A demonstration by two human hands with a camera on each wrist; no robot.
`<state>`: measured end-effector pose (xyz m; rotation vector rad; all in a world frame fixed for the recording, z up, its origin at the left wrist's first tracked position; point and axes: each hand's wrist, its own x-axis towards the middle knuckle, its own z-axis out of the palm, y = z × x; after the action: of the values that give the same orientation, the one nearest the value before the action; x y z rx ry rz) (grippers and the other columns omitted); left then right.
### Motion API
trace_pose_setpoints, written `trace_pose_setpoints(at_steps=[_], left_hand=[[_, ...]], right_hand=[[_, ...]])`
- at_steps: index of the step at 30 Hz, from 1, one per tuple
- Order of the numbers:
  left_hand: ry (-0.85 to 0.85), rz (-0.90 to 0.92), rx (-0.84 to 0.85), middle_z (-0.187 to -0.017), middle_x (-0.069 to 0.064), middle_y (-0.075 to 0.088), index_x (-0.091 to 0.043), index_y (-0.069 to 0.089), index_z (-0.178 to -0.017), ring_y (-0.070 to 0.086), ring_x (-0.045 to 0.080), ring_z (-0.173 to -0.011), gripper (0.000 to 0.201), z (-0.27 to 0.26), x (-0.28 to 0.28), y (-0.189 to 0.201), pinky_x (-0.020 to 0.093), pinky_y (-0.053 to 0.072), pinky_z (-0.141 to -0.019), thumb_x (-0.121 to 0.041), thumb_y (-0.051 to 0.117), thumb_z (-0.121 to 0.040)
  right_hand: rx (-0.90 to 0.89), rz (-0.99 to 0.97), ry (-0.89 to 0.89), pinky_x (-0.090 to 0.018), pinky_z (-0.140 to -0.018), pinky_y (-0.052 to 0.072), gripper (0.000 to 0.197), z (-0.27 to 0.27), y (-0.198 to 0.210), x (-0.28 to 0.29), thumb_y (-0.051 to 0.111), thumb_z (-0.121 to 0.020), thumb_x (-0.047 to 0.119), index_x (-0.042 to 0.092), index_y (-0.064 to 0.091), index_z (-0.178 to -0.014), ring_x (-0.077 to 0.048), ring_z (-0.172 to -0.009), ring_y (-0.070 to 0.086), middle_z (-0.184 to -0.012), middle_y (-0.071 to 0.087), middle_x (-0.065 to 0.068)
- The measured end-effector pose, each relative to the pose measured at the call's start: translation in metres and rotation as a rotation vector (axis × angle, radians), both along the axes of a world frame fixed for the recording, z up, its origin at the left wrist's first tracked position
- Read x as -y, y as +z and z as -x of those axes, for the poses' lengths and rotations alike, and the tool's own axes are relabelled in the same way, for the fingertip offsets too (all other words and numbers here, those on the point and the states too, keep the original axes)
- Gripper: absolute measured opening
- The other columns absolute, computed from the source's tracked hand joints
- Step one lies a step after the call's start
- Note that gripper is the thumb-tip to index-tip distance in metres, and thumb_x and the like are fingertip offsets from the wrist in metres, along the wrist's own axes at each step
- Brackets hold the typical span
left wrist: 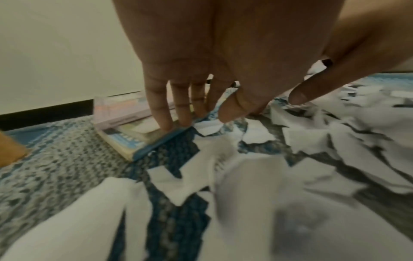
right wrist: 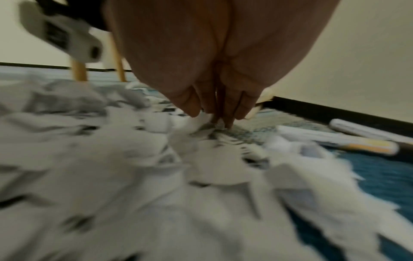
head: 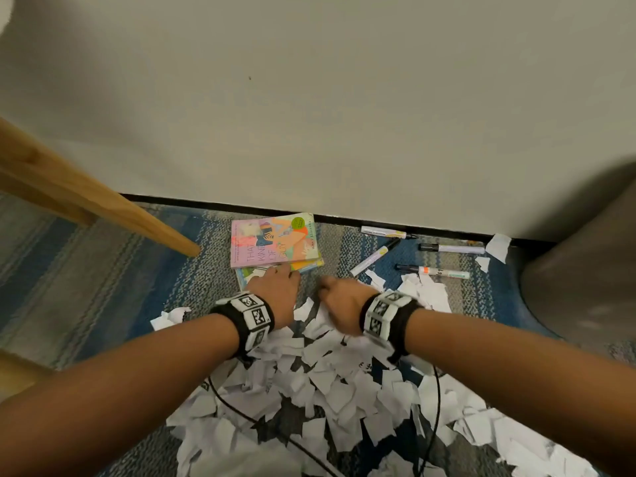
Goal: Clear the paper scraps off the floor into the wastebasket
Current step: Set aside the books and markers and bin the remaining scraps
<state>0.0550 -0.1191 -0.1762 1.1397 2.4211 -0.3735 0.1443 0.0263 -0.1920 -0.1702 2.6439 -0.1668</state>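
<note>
Two hands reached out over the paper scraps (head: 330, 383) in the head view: your left hand (head: 275, 294) lay at the near edge of the books (head: 275, 242), your right hand (head: 339, 301) at the far edge of the pile on the carpet (head: 103, 270), with markers (head: 433, 270) just beyond and a grey bin (head: 585, 270) at the right. From the left wrist, your left hand (left wrist: 212, 61) hung released, straight fingers (left wrist: 161, 113) touching the lower book (left wrist: 138, 141) beside scraps (left wrist: 257, 176). From the right wrist, your right hand (right wrist: 214, 61) pointed its straight, close-set fingers (right wrist: 228, 114) down onto the carpet (right wrist: 380, 173) at the blurred pile's (right wrist: 134, 176) edge, grasping nothing.
</note>
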Motion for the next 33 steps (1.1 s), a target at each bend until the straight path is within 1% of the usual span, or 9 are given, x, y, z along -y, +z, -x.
trace_pose_setpoints(at_steps=[5,11,17,20,22,26,28,30,33], left_hand=[[0.129,0.052,-0.029,-0.13,0.017,0.03,-0.001,0.033,-0.136,0.042,0.035,-0.116,0.061,-0.037,-0.011,-0.014,0.043,0.047,-0.092,-0.03,0.058,-0.089],[0.087,-0.064,0.157,-0.129,0.016,0.042,-0.009,0.041,-0.133,0.043,0.035,-0.119,0.05,-0.042,-0.037,-0.002,0.044,0.045,-0.096,-0.014,0.056,-0.085],[-0.234,-0.226,0.069,-0.14,0.005,0.037,-0.018,0.034,-0.142,0.043,0.028,-0.125,0.067,-0.033,-0.085,0.004,0.042,0.044,-0.099,-0.013,0.058,-0.08],[-0.367,-0.092,0.076,-0.151,0.005,0.029,-0.014,0.021,-0.15,0.036,0.027,-0.134,0.071,-0.04,-0.107,-0.001,0.041,0.04,-0.103,-0.015,0.053,-0.086],[-0.303,-0.017,-0.027,-0.148,0.007,0.035,-0.013,0.023,-0.148,0.038,0.028,-0.131,0.066,-0.04,-0.117,-0.006,0.043,0.04,-0.102,-0.021,0.05,-0.089],[-0.179,0.03,-0.108,-0.152,0.007,0.031,-0.015,0.019,-0.15,0.033,0.031,-0.135,0.069,-0.033,-0.127,-0.006,0.049,0.031,-0.108,-0.029,0.046,-0.087],[-0.202,0.017,-0.094,-0.156,0.006,0.021,-0.018,0.019,-0.15,0.024,0.031,-0.139,0.069,-0.037,-0.137,-0.005,0.051,0.026,-0.111,-0.027,0.047,-0.088],[-0.261,-0.036,0.0,-0.159,0.005,0.011,-0.023,0.017,-0.151,0.019,0.032,-0.142,0.071,-0.048,-0.151,-0.003,0.053,0.024,-0.111,-0.021,0.05,-0.088],[-0.42,-0.038,0.1,-0.16,0.001,0.004,-0.031,0.015,-0.151,0.019,0.031,-0.142,0.074,-0.066,-0.175,-0.004,0.056,0.027,-0.11,-0.019,0.054,-0.089]], right_hand=[[-0.062,0.152,0.126,-0.038,-0.095,0.048,0.044,-0.035,-0.005,0.018,0.059,-0.077,0.011,0.005,0.06,-0.121,-0.033,-0.108,0.056,-0.125,0.055,-0.014],[-0.164,0.057,-0.234,-0.044,-0.098,0.04,0.059,-0.055,0.012,-0.051,0.055,-0.081,0.026,0.012,0.042,-0.137,-0.034,-0.118,0.041,-0.137,0.038,-0.013],[0.064,0.143,-0.135,-0.04,-0.116,0.029,0.059,-0.087,0.004,-0.07,0.04,-0.099,0.035,0.008,0.028,-0.15,-0.033,-0.14,0.034,-0.159,0.023,-0.014],[-0.052,0.303,-0.096,-0.042,-0.11,0.036,0.053,-0.114,0.001,-0.065,0.046,-0.093,0.024,0.009,0.039,-0.144,-0.034,-0.131,0.043,-0.15,0.036,-0.012],[-0.174,0.205,-0.157,-0.046,-0.108,0.036,0.056,-0.129,0.001,-0.077,0.052,-0.087,0.027,0.011,0.042,-0.14,-0.035,-0.129,0.04,-0.144,0.039,-0.013],[-0.063,-0.001,-0.529,-0.052,-0.119,0.013,0.075,-0.144,0.004,-0.116,0.044,-0.092,0.048,0.014,0.015,-0.152,-0.034,-0.148,0.007,-0.161,0.005,-0.012],[0.019,0.015,-0.512,-0.051,-0.12,0.007,0.078,-0.148,0.0,-0.125,0.04,-0.095,0.052,0.014,0.008,-0.155,-0.031,-0.15,0.001,-0.163,-0.004,-0.011],[0.037,0.109,-0.351,-0.049,-0.12,0.011,0.073,-0.152,-0.003,-0.118,0.043,-0.095,0.048,0.017,0.014,-0.155,-0.03,-0.149,0.008,-0.163,0.004,-0.008],[-0.039,0.296,-0.278,-0.04,-0.108,0.037,0.054,-0.153,-0.001,-0.109,0.052,-0.09,0.026,0.015,0.04,-0.142,-0.031,-0.13,0.043,-0.145,0.043,-0.009]])
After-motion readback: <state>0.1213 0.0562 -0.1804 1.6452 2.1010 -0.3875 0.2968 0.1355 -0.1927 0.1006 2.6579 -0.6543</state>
